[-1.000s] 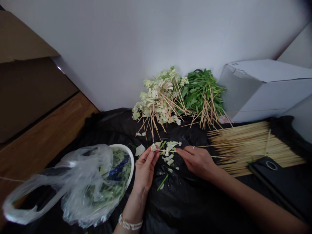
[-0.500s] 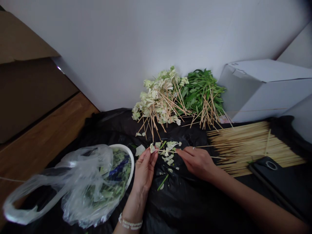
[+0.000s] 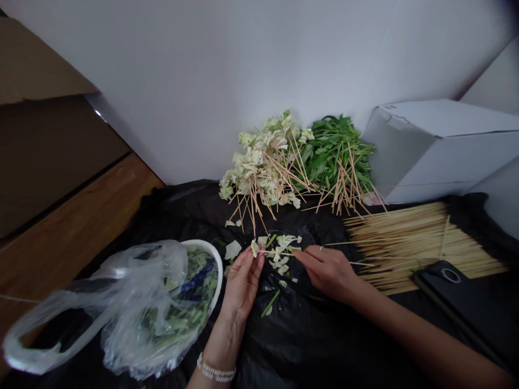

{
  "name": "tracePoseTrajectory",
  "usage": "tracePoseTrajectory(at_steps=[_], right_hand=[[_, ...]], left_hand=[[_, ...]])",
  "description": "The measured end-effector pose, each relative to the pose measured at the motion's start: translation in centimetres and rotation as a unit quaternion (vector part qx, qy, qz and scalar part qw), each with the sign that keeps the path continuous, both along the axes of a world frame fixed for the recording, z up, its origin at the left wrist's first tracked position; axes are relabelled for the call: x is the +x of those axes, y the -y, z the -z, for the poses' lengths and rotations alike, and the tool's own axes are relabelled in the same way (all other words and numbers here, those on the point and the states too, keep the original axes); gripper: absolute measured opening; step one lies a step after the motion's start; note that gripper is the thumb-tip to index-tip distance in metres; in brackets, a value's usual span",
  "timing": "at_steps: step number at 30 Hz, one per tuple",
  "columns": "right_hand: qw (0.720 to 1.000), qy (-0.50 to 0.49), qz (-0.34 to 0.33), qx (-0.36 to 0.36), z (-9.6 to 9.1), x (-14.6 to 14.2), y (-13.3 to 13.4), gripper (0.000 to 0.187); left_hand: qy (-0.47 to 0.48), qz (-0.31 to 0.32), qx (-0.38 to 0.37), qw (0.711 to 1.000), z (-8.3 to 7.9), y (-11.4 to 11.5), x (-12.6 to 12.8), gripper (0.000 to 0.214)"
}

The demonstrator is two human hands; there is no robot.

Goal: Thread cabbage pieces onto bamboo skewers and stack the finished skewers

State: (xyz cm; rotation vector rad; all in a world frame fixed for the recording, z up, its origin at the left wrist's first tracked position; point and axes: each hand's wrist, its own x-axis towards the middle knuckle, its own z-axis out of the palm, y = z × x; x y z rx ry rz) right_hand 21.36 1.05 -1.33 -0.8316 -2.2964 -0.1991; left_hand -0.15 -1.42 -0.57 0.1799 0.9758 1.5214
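Observation:
Between the fingertips of my left hand is a pale cabbage piece, at the end of a thin wooden skewer. My right hand, with a ring on one finger, is closed around the skewer's other part. Whether the tip passes through the cabbage is too small to tell. Loose cabbage scraps and a green stem lie on the black plastic sheet below. Behind the hands are piled skewers of cabbage and skewers of leafy greens.
A white bowl with a clear plastic bag of greens stands at left. Bare skewers spread at right, with a dark phone over their near edge. A white box and a cardboard box flank the wall.
The cabbage piece at my left fingertips has turned slightly, and both hands have shifted only a little. The piles, bowl and bare skewers look the same.

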Motion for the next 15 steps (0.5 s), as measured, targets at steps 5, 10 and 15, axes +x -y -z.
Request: tracePoseTrajectory(at_steps=[5,10,15], right_hand=[[1.0,-0.004,-0.002,-0.018,-0.04,-0.17,0.19,0.025],[0.998,-0.006,-0.006,-0.056,0.2,-0.25,0.29,0.027],[0.998,-0.004,-0.01,-0.063,0.34,-0.28,0.3,0.027]], left_hand=[[0.01,0.01,0.003,1.0,0.32,0.02,-0.05,0.016],[0.008,0.038,0.035,0.999,0.54,0.03,-0.15,0.01],[-0.006,0.056,0.041,0.998,0.36,0.18,-0.19,0.029]])
